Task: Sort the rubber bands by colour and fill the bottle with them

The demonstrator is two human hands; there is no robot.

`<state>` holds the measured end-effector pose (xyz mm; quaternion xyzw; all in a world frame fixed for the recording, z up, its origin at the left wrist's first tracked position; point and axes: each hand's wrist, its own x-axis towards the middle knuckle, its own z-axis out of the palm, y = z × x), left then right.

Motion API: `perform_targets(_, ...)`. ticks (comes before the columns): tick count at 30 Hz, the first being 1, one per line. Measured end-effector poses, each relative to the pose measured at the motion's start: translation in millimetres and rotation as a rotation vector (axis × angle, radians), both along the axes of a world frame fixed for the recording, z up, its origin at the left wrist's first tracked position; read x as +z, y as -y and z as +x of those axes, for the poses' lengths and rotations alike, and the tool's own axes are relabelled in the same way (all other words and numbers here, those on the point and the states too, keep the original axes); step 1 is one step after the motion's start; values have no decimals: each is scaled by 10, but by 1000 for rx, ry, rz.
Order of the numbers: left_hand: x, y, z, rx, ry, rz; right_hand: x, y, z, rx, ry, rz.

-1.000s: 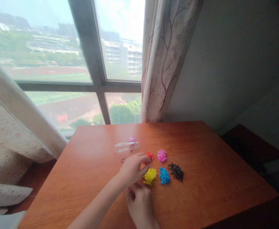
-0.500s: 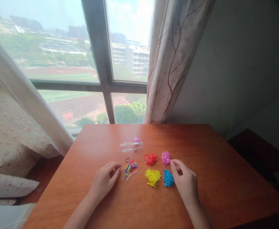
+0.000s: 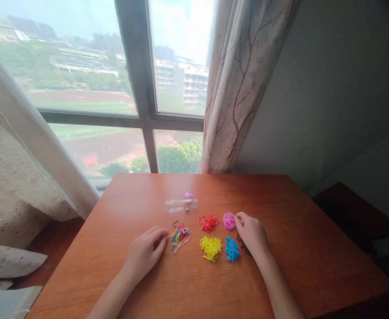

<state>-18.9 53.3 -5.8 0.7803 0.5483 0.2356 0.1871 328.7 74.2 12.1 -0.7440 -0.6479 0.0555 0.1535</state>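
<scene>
My left hand rests on the table just left of a mixed pile of coloured rubber bands. Its fingers are curled, with thumb and forefinger tips together; whether anything small is between them is hidden. At the right edge of the pink rubber-band pile, my right hand has its thumb and forefinger pinched, and what they hold is too small to make out. Near it lie piles of red rubber bands, yellow rubber bands and blue rubber bands. Dark rubber bands show partly beneath the right hand.
Behind the piles lies a clear plastic bag or container, with a small pink bundle at its far side. The wooden table meets a window and patterned curtains at its far edge.
My right hand has shifted slightly up at the pink pile, uncovering dark rubber bands beneath it. The left hand stays in about the same place. The view has moved a little.
</scene>
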Motion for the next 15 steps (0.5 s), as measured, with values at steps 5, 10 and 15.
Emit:
perform_targets(5, -7, -9, 6, 3, -16, -6, -1, -17, 14, 14, -6, -9)
perform_targets(10, 4, -14, 9, 5, -9, -10, 24, 33, 5, 15, -22, 14)
perform_targets(15, 96, 25, 72, 8, -23, -35, 29, 271, -339, 100, -174, 170)
